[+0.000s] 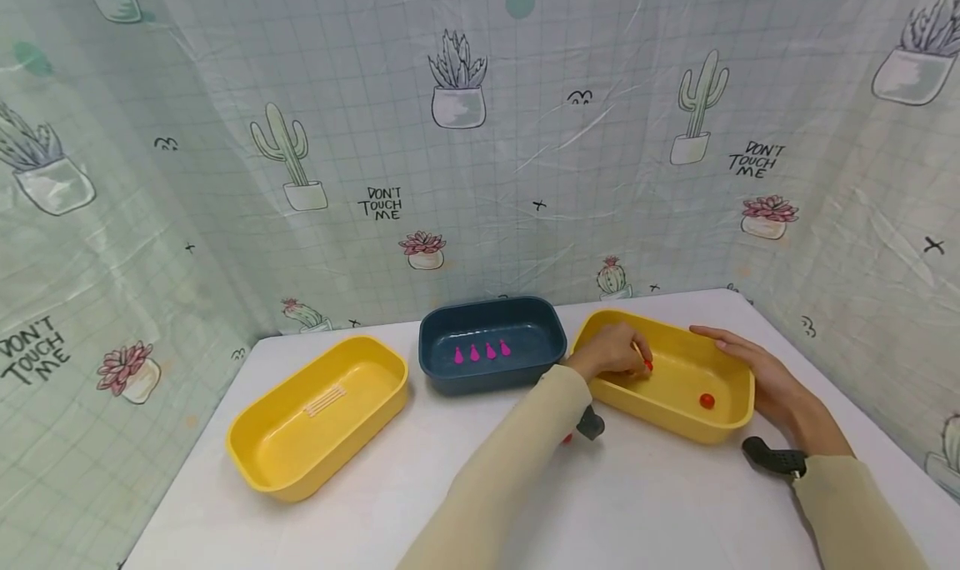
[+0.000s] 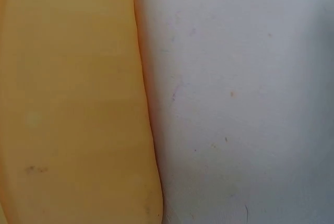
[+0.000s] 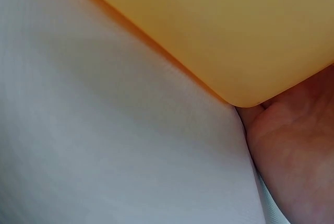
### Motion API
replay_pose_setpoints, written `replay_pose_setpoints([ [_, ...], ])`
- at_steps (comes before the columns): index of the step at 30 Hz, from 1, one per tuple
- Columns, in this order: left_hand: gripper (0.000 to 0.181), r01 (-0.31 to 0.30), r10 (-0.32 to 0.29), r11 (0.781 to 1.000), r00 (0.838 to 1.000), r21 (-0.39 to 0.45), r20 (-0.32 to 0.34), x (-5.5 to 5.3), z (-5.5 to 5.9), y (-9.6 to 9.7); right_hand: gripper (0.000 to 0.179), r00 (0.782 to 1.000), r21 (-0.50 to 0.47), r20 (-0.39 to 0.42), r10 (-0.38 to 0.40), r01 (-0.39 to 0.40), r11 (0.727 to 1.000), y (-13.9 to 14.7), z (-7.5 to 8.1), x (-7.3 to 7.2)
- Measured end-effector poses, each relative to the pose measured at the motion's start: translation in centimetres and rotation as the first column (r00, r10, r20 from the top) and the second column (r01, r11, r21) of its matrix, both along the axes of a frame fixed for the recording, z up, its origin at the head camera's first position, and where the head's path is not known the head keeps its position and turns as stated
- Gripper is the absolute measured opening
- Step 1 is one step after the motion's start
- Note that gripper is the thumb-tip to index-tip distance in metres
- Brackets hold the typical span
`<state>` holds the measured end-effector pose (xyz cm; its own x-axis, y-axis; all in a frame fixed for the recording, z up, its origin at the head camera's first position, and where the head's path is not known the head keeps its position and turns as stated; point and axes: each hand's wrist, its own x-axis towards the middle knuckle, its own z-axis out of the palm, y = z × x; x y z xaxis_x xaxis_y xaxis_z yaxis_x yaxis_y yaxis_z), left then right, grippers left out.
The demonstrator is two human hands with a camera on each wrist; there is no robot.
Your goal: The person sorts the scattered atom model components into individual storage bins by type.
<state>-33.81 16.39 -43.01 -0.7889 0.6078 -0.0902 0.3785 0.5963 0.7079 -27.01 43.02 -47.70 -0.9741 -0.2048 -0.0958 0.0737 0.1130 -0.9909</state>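
Observation:
My left hand (image 1: pixel 618 349) reaches over the near rim into the right-hand yellow bin (image 1: pixel 675 418). Its curled fingers pinch a small red piece (image 1: pixel 648 366), mostly covered by the fingertips, so its kind cannot be told. A small red ball (image 1: pixel 707 401) lies on the floor of the same bin, toward its right end. Against the outside of that bin's right end, my right hand (image 1: pixel 768 378) rests with fingers extended along the rim. The right wrist view shows its palm (image 3: pixel 297 135) beside the bin's corner; the left wrist view shows only the bin wall (image 2: pixel 73 98) and tabletop.
A dark blue bin (image 1: pixel 491 378) at the back holds several pink pin-shaped pieces (image 1: pixel 491 351) in a row. At the left, another yellow bin (image 1: pixel 360 424) contains thin pale sticks (image 1: pixel 325 401) side by side. Something red (image 1: pixel 567 438) shows on the white table (image 1: pixel 600 512) beside my left sleeve.

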Motion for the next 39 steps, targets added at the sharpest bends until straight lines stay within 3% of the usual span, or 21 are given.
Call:
replay_pose_setpoints([
  [10,0.01,0.056,-0.056,0.998,0.998,-0.02,-0.011,-0.4,-0.1,0.1,0.053,1.0,-0.034,-0.014,0.012,-0.013,0.999,-0.1,0.1,-0.2],
  [25,0.006,0.056,-0.056,0.998,0.998,-0.032,-0.001,-0.3,0.2,0.1,0.051,1.0,-0.064,-0.012,0.009,-0.01,0.998,-0.2,0.2,-0.4],
  [32,0.012,0.048,-0.048,0.999,0.998,-0.002,-0.045,-0.3,0.7,0.1,0.055,1.0,-0.023,0.002,-0.018,0.018,1.0,0.0,0.3,-0.3],
  [39,0.01,0.063,-0.059,0.997,0.995,0.044,-0.086,-0.5,0.8,-0.3,0.052,1.0,-0.051,-0.01,0.001,-0.001,0.999,0.0,0.2,-0.2],
])
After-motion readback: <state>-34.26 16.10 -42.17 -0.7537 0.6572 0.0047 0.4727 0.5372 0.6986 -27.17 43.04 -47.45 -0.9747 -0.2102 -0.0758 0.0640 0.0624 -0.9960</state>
